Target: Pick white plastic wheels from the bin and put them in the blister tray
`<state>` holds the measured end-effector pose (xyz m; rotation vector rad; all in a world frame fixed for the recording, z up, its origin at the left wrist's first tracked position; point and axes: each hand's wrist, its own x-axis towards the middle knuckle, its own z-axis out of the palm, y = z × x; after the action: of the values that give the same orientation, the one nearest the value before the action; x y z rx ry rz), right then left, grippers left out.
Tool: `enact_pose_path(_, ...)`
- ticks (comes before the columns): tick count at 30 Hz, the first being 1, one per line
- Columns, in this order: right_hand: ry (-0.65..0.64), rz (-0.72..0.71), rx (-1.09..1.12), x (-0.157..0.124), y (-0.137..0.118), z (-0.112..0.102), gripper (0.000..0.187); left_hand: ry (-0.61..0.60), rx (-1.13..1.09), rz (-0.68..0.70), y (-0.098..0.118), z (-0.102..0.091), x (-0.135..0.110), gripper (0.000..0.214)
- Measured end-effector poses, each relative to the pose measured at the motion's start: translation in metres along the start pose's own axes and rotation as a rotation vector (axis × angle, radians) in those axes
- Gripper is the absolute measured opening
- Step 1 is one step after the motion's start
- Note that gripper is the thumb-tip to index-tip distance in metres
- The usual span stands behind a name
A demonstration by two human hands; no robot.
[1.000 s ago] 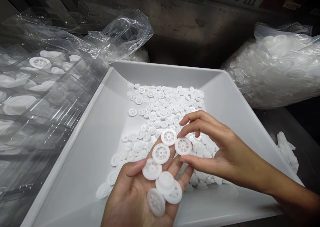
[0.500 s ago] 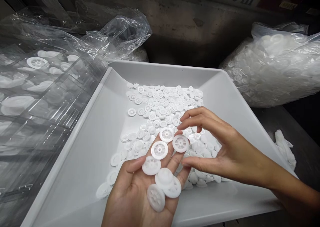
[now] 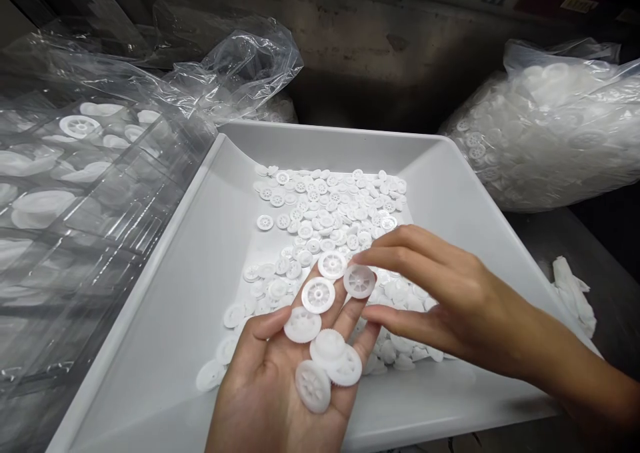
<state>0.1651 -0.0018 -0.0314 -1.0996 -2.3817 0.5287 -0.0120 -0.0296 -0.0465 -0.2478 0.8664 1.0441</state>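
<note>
My left hand (image 3: pixel 285 366) is palm up over the tray and carries several white plastic gears (image 3: pixel 313 386) on its palm and fingers. Some show spokes and a hub; one lies with its raised hub upward. Close to the fingertips rests a spoked gear (image 3: pixel 359 281). My right hand (image 3: pixel 435 293) comes in from the right, thumb and fingers apart, its index fingertip at the upper edge of that gear; whether it touches cannot be told. Beneath both hands, a pile of similar gears (image 3: pixel 325 220) lies in the grey-white tray (image 3: pixel 165 293).
Clear plastic compartments (image 3: pixel 100 240) with white parts stand along the left, with a crumpled clear bag (image 3: pixel 245 66) behind. At the right sits a full bag of white gears (image 3: pixel 560 133). A crumpled white piece (image 3: pixel 573 296) lies beside the tray.
My right hand has moved slightly left, its index fingertip now closer to the gear at my left fingertips. The gears on my left hand stay about as they were.
</note>
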Motion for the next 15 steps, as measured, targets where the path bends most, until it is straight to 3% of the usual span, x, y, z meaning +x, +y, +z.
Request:
enact_pose_path(5,0.046,0.049,0.148,-0.002,0.001,0.008,0.025,-0.046,-0.024,-0.005,-0.003,-0.002,0.002,0.075)
enact_pose_path(9,0.173,0.262,0.668,-0.004,-0.005,0.003,0.019,-0.09,-0.043,-0.015,-0.004,-0.001,0.001,0.075)
enact_pose_path(11,0.168,0.32,0.827,-0.004,-0.009,0.003,0.017,-0.119,-0.039,-0.015,-0.004,-0.001,0.002,0.075)
enact_pose_path(15,-0.002,0.233,0.61,-0.003,-0.017,0.011,0.013,-0.192,-0.013,-0.029,-0.005,-0.005,0.004,0.076)
